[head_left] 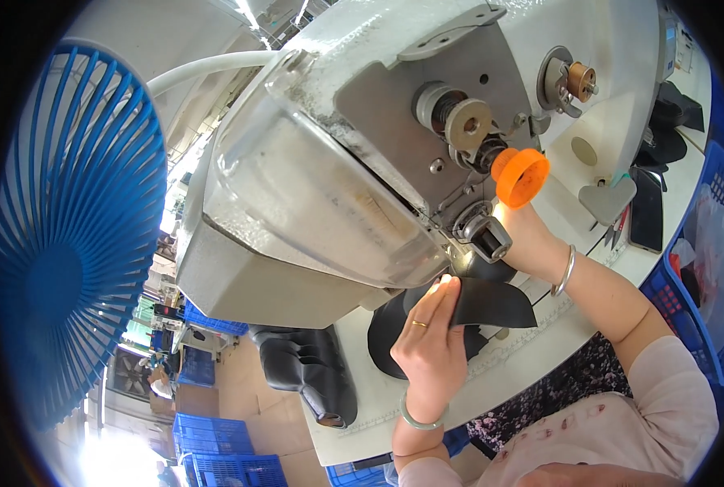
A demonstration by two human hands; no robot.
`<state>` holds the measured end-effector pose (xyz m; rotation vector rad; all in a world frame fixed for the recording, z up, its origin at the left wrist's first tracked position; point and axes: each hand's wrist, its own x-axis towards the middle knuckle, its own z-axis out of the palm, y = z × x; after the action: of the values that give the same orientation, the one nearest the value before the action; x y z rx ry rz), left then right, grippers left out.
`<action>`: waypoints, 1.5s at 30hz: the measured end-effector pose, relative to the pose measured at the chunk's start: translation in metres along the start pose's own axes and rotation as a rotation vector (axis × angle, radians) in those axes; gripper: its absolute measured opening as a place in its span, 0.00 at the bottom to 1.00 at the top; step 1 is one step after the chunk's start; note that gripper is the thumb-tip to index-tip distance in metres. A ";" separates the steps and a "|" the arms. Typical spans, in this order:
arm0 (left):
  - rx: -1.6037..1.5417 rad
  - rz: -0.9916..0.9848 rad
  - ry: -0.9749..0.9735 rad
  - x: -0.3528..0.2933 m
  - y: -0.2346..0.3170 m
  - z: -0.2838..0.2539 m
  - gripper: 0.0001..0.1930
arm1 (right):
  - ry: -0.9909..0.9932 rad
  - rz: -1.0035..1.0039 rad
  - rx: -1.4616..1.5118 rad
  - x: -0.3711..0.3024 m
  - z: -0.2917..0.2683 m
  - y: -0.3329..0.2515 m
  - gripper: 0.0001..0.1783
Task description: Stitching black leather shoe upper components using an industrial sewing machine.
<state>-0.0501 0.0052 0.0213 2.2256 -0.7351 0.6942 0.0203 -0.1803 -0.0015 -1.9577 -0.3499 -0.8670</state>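
My left hand (pixel 432 349) is closed on a curved black leather-like piece (pixel 496 303), its fingers together along the piece's left edge, just below the sewing machine's (pixel 427 154) needle area. A small lamp glow lights the fingertips. From the right, my right hand (pixel 527 237) reaches in behind the orange knob (pixel 521 177) and the metal parts of the machine head. Its fingers are hidden there, so their grip does not show. More black material (pixel 388 334) lies under and left of my left hand on the white table (pixel 337 442).
A large blue fan (pixel 61 268) stands at the left. Stacked black shaped pieces (pixel 305 365) lie at the table's left edge. On the right are a phone (pixel 646 209), small scissors (pixel 616 229) and a blue basket (pixel 723 325) holding plastic bags.
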 end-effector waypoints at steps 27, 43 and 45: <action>0.520 0.218 0.095 0.000 0.008 0.024 0.26 | -0.094 0.102 0.043 0.015 -0.001 -0.002 0.07; -0.347 -0.182 0.081 0.000 -0.018 0.008 0.20 | -0.206 0.189 0.046 0.018 -0.017 -0.020 0.07; -0.099 0.010 0.059 -0.002 -0.017 0.008 0.23 | -0.221 0.176 0.053 0.019 -0.016 -0.018 0.07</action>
<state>-0.0379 0.0096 0.0079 2.1049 -0.7355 0.7098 0.0170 -0.1862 0.0276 -2.0057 -0.3196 -0.5252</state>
